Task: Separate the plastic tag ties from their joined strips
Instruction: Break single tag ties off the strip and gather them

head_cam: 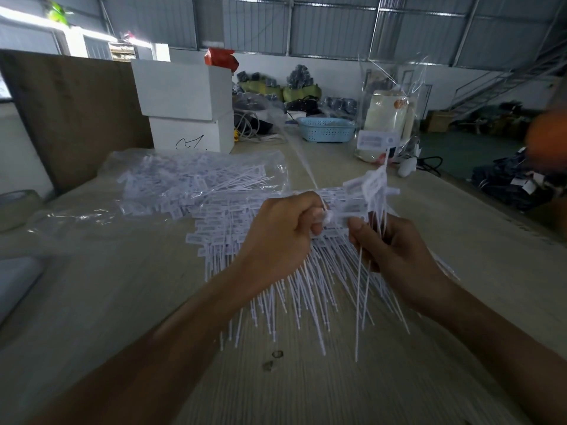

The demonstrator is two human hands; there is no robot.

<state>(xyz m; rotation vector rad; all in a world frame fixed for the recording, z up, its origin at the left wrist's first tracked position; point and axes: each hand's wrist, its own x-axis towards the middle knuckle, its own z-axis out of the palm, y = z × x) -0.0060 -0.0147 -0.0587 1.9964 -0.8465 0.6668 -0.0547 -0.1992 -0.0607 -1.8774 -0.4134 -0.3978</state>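
My left hand (280, 231) is curled round the head end of a white plastic tag tie (334, 217), pinching it just left of my right hand. My right hand (395, 253) grips a bundle of white tag ties (372, 191) whose flat heads stick up above the fingers and whose thin tails (359, 302) hang down below. Under both hands a pile of white tag ties (233, 237) lies fanned out on the table, tails pointing toward me. A clear plastic bag (196, 176) with more joined tie strips lies behind, to the left.
The beige table (306, 388) runs toward me. At the back left stand two stacked white boxes (187, 102) and a brown board (73, 111). A blue basket (326, 128) and a wrapped cream appliance (389, 118) sit at the back right. A tape roll (15, 207) lies far left.
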